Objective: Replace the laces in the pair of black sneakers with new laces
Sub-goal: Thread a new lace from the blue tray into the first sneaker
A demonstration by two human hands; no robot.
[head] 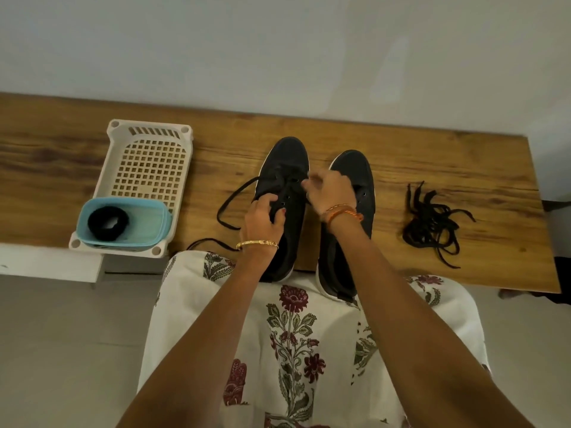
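Note:
Two black sneakers stand side by side on the wooden table (401, 156), toes pointing away from me. My left hand (262, 217) grips the left sneaker (287, 159) at its eyelet edge. My right hand (329, 190) pinches a black lace at the upper eyelets of that same shoe. One end of this lace (228, 202) loops out to the left across the table. The right sneaker (352, 166) has bare eyelets, partly hidden by my right wrist. A loose tangle of black laces (431, 225) lies to the right of the shoes.
A white perforated basket (148, 140) sits at the left of the table and holds a light blue tub (154, 223) with a rolled black lace (108, 222) inside. A pale wall runs behind the table. My lap in floral cloth (293, 335) presses against the front edge.

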